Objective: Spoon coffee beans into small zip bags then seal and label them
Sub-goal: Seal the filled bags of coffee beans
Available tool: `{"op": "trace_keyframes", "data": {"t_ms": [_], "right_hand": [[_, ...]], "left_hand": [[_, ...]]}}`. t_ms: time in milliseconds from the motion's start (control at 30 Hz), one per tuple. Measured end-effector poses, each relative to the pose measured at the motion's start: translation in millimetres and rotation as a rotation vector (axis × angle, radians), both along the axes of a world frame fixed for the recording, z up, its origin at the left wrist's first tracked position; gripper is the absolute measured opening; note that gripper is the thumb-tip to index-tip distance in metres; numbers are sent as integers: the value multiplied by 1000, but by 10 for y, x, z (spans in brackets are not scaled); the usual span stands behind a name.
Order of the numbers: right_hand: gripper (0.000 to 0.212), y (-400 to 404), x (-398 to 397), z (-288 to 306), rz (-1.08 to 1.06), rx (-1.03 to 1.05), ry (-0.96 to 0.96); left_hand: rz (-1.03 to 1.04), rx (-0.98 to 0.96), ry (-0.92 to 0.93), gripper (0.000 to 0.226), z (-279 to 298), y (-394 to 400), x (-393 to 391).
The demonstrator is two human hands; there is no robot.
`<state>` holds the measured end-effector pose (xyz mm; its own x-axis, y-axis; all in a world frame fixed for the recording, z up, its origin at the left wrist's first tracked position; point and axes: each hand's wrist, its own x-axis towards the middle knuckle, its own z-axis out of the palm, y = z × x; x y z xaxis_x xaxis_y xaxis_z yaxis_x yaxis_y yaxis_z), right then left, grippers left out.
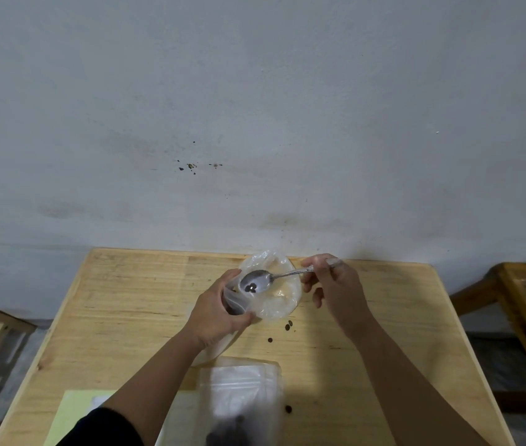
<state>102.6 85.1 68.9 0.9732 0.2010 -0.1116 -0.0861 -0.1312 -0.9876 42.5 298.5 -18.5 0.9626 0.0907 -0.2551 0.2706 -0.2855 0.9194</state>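
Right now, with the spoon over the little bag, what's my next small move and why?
Probably tip the silver metal spoon so its few dark coffee beans drop into the small clear zip bag your left hand holds open underneath; several loose beans already lie on the wooden table.

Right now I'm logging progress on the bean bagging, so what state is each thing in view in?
left hand: grips the small zip bag, holding its mouth open
small zip bag: open, held off the table
right hand: pinches the spoon handle
spoon: bowl over the bag's mouth, a few beans left
loose beans: spilled on the table
stack of bags: lying flat near the front edge
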Motion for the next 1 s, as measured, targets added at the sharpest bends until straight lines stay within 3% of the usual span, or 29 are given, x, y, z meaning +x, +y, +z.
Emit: {"op": "trace_keyframes", "data": {"t_ms": [100, 233, 467, 667, 767, 867, 1000], "right_hand": [[30, 52, -24, 60, 56, -54, -46], [30, -3, -34, 85, -9, 41, 6], [23, -312, -156, -164, -400, 171, 141], [19, -527, -492, -644, -585, 55, 215], [22, -555, -558, -836, -647, -25, 228], [12, -555, -575, -944, -654, -214, 251], [12, -511, -597, -930, -650, -463, 230]], "left_hand": [[40, -7, -10, 95, 46, -7, -6], [29, -6, -14, 100, 98, 6, -13], [62, -3, -13, 124, 142, 9, -61], [79, 2, -23, 120, 197, 12, -119], [87, -9, -45, 102, 209, 5, -140], [100, -9, -67, 89, 211, -1, -154], [88, -23, -74, 99, 252, -20, -184]]}}
